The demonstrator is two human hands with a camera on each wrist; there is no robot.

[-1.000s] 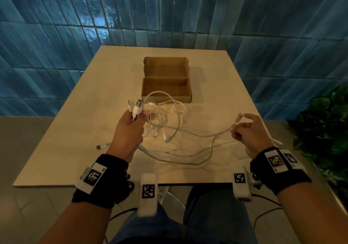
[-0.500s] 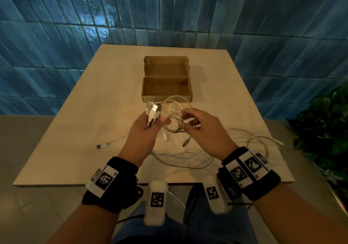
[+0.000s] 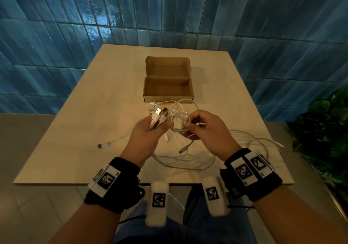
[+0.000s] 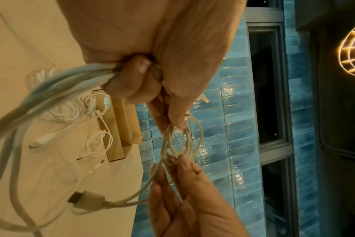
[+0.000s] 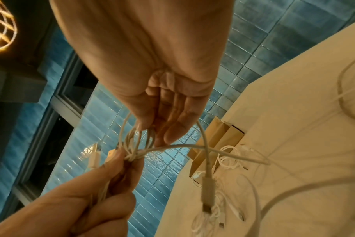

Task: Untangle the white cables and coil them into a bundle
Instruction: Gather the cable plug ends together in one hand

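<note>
**Both hands work a small coil above the table**

The left hand (image 3: 148, 132) grips a bunch of white cables (image 3: 177, 118), their USB plugs (image 3: 160, 112) sticking up past the thumb. Just beside it, the right hand (image 3: 205, 128) pinches the small coil of loops between thumb and fingertips (image 5: 172, 133). Slack strands trail down onto the table (image 3: 75, 140). Beyond the hands, an open cardboard box (image 3: 167, 91) sits with more tangled cable at its front wall.

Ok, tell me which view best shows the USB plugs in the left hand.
Head view: the USB plugs stick up clearly from the left hand. The right wrist view catches them small and blurred; in the left wrist view the fist hides nearly all of them.
</note>
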